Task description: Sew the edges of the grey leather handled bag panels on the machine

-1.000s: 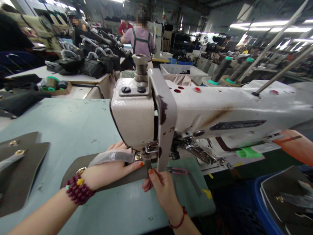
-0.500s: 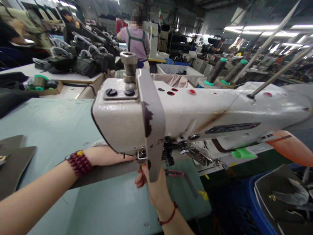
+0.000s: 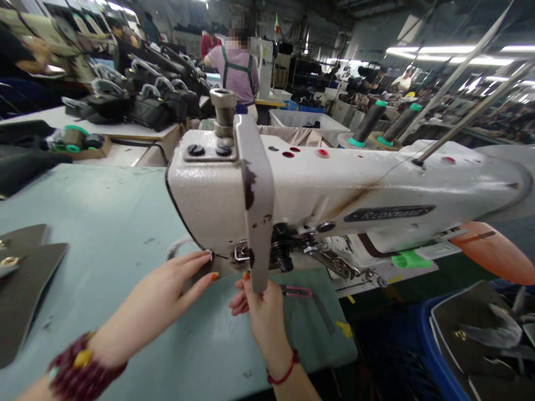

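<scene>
A white sewing machine (image 3: 217,206) spans the view, its head above my hands. My left hand (image 3: 154,303) is left of the needle area, with thumb and fingers at the edge of a dark grey flat piece (image 3: 199,277). Much of that piece is hidden by my hand and the machine. Below the needle area is my right hand (image 3: 265,314), thumb raised and fingers curled; the machine's worn metal lever (image 3: 257,223) covers part of it. What its fingers hold, if anything, is hidden. Pink-handled thread snips (image 3: 297,291) lie just right of it.
More dark grey pieces (image 3: 33,289) with metal fittings lie at the left on the green table (image 3: 104,223). At the lower right stands a blue basket (image 3: 427,328) of cut pieces. Black bags (image 3: 146,108) crowd a table behind. A person in a purple shirt (image 3: 238,72) stands beyond.
My left hand has drawn back to the left, so its fingers now show beside the machine head. The long strip under my left wrist no longer shows there. My right hand has barely moved.
</scene>
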### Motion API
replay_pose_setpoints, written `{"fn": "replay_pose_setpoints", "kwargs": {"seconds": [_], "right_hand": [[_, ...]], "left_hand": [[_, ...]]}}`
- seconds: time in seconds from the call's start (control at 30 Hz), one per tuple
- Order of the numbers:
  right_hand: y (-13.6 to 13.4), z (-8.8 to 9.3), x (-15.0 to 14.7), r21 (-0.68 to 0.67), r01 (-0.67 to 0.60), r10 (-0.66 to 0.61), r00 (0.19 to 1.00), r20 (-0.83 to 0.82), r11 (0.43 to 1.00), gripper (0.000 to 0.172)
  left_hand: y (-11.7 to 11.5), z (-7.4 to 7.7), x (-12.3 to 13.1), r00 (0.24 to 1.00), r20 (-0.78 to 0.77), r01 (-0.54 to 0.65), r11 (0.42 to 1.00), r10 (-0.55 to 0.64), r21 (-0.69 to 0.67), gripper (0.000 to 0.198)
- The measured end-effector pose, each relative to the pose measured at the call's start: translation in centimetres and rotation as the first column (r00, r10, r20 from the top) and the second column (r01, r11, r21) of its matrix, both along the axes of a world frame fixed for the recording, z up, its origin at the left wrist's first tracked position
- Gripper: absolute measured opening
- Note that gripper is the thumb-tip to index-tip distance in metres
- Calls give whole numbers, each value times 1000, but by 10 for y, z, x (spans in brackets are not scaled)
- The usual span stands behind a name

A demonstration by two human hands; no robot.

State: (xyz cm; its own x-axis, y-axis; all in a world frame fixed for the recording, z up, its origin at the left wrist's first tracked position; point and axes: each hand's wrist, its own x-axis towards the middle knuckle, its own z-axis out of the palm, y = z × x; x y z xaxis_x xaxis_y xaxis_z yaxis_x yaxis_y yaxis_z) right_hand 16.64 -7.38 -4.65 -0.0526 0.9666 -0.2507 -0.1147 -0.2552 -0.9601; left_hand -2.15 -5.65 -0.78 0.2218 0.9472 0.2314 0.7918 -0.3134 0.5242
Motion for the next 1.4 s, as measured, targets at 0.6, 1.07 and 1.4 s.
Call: {"fn": "replay_pose_setpoints", "kwargs": {"seconds": [0.6,1.07,1.4], "right_hand": [[-46,-34,12,-46,-178,178,984,-22,983,57],[-45,-28,8,-21,-194,194,981,3,981,57],[-50,-32,6,-49,-230,230,973,-4,972,58]], "left_hand": [[-3,-59,77,42,818,116,810,574,-575,32],[3,-35,89,28,807,146,797,589,-587,43],[0,-32,91,4,793,158,782,610,-603,41]]}}
